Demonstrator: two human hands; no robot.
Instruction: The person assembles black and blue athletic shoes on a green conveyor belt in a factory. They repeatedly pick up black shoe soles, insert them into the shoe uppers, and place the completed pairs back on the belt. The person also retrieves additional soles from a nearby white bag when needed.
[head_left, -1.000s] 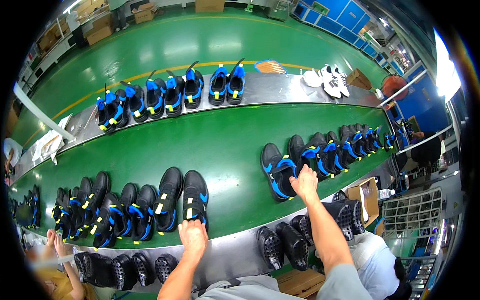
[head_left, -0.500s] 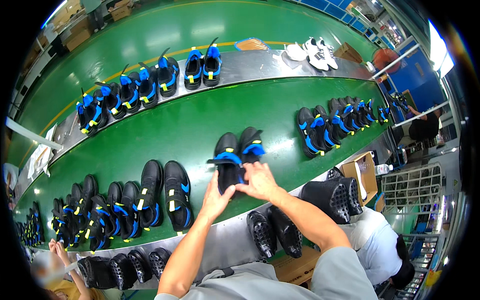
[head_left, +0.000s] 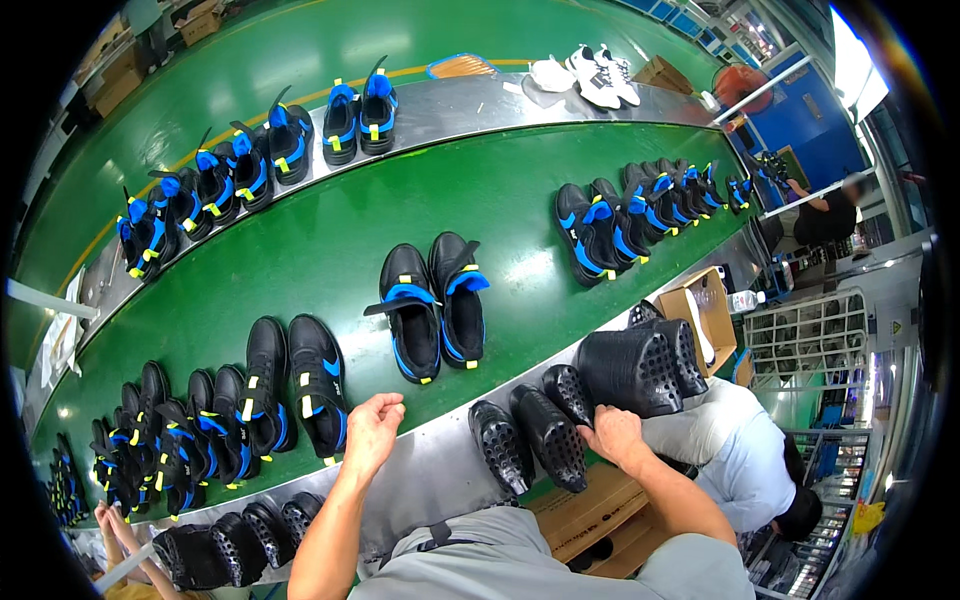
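Two black and blue shoes, a left shoe and a right shoe, stand side by side on the green surface, straps loose and blue tongues raised. Below them is my left hand, loosely curled over the metal edge, with nothing visible in it. My right hand has its thumb and fingers at the lower end of a black perforated shoe last. Two more lasts, one at the left and one in the middle, lie next to it on the metal ledge.
Rows of similar shoes stand at left, right and on the far metal shelf. Large black perforated forms and an open carton are at the right. Nearby, a person in a light shirt bends down.
Both hands have come off the shoe pair, which now stands untouched. My left hand has drawn back toward the near edge; my right has moved right and down to the last. The view has shifted.
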